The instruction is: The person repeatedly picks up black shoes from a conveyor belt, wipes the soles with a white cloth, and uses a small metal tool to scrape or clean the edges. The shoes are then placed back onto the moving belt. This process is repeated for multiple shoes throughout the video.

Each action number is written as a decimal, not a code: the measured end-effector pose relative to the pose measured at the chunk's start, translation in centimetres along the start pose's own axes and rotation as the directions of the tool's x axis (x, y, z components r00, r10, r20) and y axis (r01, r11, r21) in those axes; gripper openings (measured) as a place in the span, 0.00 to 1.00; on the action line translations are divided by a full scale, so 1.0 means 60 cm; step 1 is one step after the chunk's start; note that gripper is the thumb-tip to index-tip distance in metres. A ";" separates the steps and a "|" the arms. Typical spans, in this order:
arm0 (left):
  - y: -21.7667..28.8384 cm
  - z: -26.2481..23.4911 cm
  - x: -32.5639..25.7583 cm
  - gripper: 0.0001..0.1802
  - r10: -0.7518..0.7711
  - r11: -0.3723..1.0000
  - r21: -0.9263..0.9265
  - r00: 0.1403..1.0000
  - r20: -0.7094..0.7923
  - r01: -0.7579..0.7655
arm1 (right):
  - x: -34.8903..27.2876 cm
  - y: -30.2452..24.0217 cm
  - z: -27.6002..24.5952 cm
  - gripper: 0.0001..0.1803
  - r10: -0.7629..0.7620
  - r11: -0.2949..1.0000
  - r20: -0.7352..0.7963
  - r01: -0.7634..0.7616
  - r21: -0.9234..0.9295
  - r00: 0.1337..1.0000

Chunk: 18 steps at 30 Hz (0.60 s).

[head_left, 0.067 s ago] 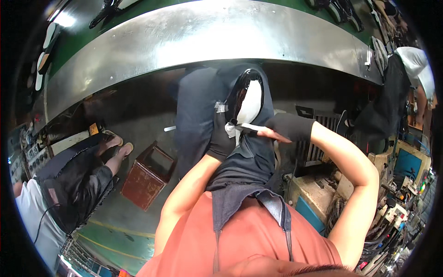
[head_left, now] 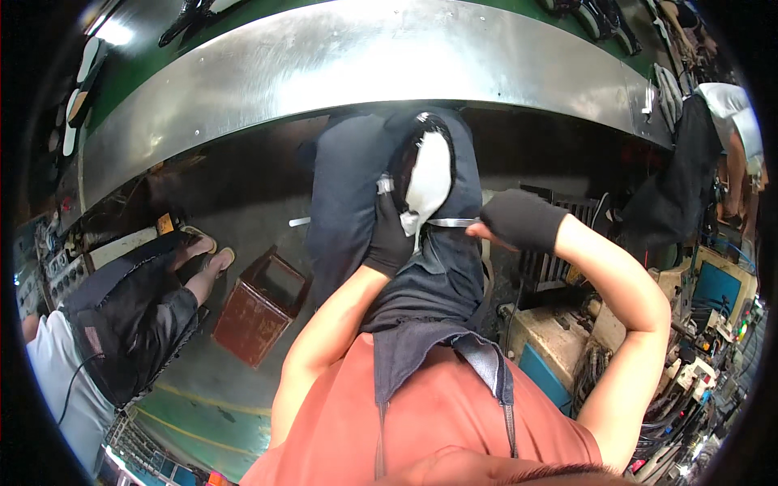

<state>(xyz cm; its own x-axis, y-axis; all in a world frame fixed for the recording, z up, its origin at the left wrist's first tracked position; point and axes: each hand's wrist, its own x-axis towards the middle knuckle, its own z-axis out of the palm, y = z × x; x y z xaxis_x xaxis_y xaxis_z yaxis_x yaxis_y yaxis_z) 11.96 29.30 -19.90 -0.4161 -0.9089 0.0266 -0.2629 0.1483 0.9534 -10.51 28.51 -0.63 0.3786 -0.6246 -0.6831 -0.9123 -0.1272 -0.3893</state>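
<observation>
Evidently we sit with a glossy black shoe (head_left: 429, 174) on our lap, its white sole facing up, its toe pointing toward the metal-edged tabletop (head_left: 519, 65). Our left hand (head_left: 391, 236), in a dark covering, is closed around the shoe's near end, the fingers running along its left side, with a pale wrap (head_left: 385, 185) around one finger. Our right hand (head_left: 519, 220), also darkly covered, pinches a slim metal tool (head_left: 452, 222), which reaches leftward to the near end of the sole; the tip is small and blurred, so it may be touching the sole or just beside it. Beneath the shoe lie our dark trousers (head_left: 344, 190). On the tabletop's green surface, beyond the metal edge, we see more black shoes (head_left: 598, 18). To our left a brown stool (head_left: 253, 320) stands on the floor, near a seated co-worker's sandals (head_left: 225, 257). On our right, beige machinery (head_left: 551, 336) stands near our elbow.
</observation>
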 end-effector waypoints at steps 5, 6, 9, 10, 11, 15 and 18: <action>0.038 -0.039 0.013 0.39 -0.154 0.933 -0.307 0.980 0.127 0.187 | -0.031 -0.150 0.049 0.23 0.041 0.954 -0.187 -0.094 -0.285 0.981; 0.058 -0.051 0.025 0.38 -0.181 0.833 -0.483 0.958 0.223 0.269 | -0.022 -0.146 0.061 0.24 -0.162 0.969 -0.236 0.110 -0.220 0.958; 0.029 -0.088 0.051 0.39 -0.094 0.051 -0.808 0.808 0.582 0.587 | 0.013 -0.108 0.092 0.24 -0.344 0.924 -0.329 0.380 0.048 0.879; 0.039 -0.079 0.053 0.42 -0.273 0.118 -0.756 0.753 0.599 0.644 | 0.017 -0.075 0.098 0.24 -0.153 0.956 -0.263 0.210 0.205 0.953; 0.037 -0.076 0.058 0.42 -0.319 0.163 -0.736 0.741 0.591 0.658 | 0.013 -0.042 0.101 0.24 0.044 0.941 -0.174 0.018 0.339 0.984; 0.036 -0.061 0.047 0.36 -0.469 0.273 -0.670 0.704 0.534 0.690 | -0.026 -0.010 0.113 0.25 0.161 0.740 -0.081 -0.066 0.669 0.984; 0.026 -0.036 0.038 0.32 -0.372 0.444 -0.692 0.819 0.437 0.570 | -0.015 -0.007 0.084 0.30 0.034 0.634 -0.036 0.006 0.773 0.999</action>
<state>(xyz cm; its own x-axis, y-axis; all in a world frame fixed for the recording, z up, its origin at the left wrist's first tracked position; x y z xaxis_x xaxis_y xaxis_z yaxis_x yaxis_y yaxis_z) 12.48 26.62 -17.69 -0.6233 -0.6297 -0.4637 0.2484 -0.7217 0.6461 -9.70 32.99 -2.96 0.3411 -0.6563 -0.6730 -0.4552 0.5111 -0.7291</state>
